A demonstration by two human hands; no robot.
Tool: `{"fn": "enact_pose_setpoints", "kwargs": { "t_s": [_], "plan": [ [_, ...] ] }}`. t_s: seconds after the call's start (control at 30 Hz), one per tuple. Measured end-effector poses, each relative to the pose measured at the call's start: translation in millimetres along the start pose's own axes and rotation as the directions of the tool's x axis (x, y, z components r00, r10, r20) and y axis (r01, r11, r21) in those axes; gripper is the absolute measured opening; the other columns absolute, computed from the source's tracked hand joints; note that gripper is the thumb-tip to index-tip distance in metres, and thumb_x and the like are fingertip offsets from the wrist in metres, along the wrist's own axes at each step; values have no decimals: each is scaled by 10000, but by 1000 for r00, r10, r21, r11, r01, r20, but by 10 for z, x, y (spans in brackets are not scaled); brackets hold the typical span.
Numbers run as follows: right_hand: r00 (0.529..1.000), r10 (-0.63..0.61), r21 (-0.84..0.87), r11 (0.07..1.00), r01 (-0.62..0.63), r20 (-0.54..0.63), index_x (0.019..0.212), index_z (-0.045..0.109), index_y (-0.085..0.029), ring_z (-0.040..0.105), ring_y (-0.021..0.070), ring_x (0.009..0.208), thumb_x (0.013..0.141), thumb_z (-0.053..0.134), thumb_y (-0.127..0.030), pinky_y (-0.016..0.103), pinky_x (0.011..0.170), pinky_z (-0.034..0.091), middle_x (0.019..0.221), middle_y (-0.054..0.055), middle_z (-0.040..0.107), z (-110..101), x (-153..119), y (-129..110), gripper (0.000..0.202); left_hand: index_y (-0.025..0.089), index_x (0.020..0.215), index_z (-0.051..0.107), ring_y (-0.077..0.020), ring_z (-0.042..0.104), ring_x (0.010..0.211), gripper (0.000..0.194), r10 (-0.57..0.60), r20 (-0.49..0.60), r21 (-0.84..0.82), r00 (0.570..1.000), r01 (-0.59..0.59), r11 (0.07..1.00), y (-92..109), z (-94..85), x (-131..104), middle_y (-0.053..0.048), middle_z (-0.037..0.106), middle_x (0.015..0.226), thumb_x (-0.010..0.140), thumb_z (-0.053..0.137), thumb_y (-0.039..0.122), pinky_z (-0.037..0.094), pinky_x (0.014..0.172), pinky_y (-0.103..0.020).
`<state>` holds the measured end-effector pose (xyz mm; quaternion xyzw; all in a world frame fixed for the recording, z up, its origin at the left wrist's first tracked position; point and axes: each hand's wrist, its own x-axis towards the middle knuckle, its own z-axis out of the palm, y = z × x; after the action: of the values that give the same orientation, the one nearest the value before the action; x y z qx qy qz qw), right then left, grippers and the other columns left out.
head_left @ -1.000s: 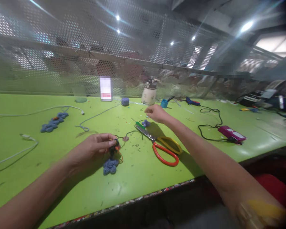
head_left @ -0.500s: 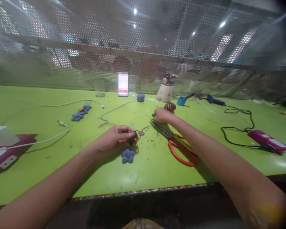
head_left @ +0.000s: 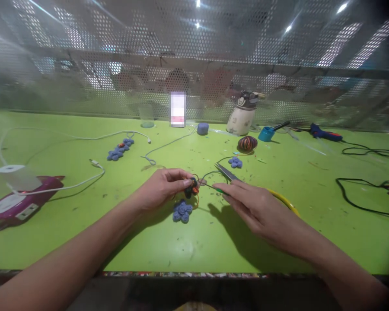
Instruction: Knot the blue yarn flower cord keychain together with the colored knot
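My left hand (head_left: 168, 188) pinches a small dark crocheted piece (head_left: 190, 188) with orange in it. Just below hangs or lies a blue crocheted flower (head_left: 182, 211); which of the two I cannot tell. My right hand (head_left: 246, 201) holds a thin crochet hook with a green grip (head_left: 219, 190), its tip pointing left toward the dark piece. A dark strand of yarn runs between the piece and the right. Scissors (head_left: 227, 172) lie partly under my right hand, blades toward the upper left. Another blue flower (head_left: 235, 162) rests beyond them.
Behind are a multicoloured yarn ball (head_left: 247, 144), blue yarn (head_left: 202, 128), a phone (head_left: 178, 109), a bottle (head_left: 242, 114) and a blue container (head_left: 266, 134). Joined blue flowers (head_left: 116, 153), white cables and a purple power strip (head_left: 29, 209) lie left; a glue gun (head_left: 326, 133) is far right.
My right hand has come back from near the yarn ball toward my left hand, bringing the hook. The blue flower beyond the scissors is now uncovered. The view has shifted slightly.
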<state>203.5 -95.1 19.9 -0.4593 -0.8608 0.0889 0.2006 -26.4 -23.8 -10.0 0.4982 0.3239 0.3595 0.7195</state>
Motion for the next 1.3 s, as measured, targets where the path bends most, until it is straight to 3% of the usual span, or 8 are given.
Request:
{"fn": "enact_pose_setpoints", "kwargs": {
  "t_s": [0.2, 0.57, 0.8, 1.07, 1.3],
  "plan": [
    [997, 17, -144, 989, -28, -74, 1236, 603, -188, 642, 224, 798, 965, 388, -227, 359, 678, 511, 955, 105, 671, 15, -2, 6, 348, 129, 841, 714, -169, 663, 747, 114, -6, -12, 16, 1000, 7, 1000, 19, 50, -36, -96, 720, 828, 754, 741, 198, 532, 696, -292],
    [986, 17, -133, 990, -39, -165, 1198, 624, -182, 644, 207, 780, 938, 461, -206, 338, 667, 507, 960, 94, 683, 70, -10, -8, 308, 133, 861, 715, -161, 663, 735, 108, -28, -11, 8, 1000, 29, 1000, 16, 69, -50, -92, 723, 823, 771, 724, 192, 540, 702, -301],
    [985, 7, -136, 990, -31, -173, 1180, 629, -185, 624, 192, 731, 932, 472, -197, 318, 631, 476, 908, 80, 667, 78, -9, -14, 293, 136, 839, 715, -134, 647, 717, 90, -30, -52, 45, 998, 32, 998, 27, 78, -43, -72, 717, 795, 769, 726, 192, 520, 669, -252],
    [984, 34, -167, 984, -64, -176, 1163, 635, -194, 599, 178, 678, 925, 485, -196, 299, 598, 437, 865, 67, 651, 103, -9, -36, 281, 158, 881, 714, -142, 671, 774, 109, 12, -18, 129, 1000, -10, 992, 10, 42, -60, -69, 735, 856, 788, 716, 213, 544, 721, -267],
    [978, 75, -164, 981, -108, -195, 1153, 642, -191, 602, 182, 701, 927, 483, -206, 303, 615, 435, 905, 79, 661, 127, -14, -92, 277, 140, 821, 712, -140, 677, 690, 136, 48, -65, 160, 997, -37, 986, 55, 120, -49, -52, 734, 750, 699, 762, 107, 560, 668, -262]
  ]
}}
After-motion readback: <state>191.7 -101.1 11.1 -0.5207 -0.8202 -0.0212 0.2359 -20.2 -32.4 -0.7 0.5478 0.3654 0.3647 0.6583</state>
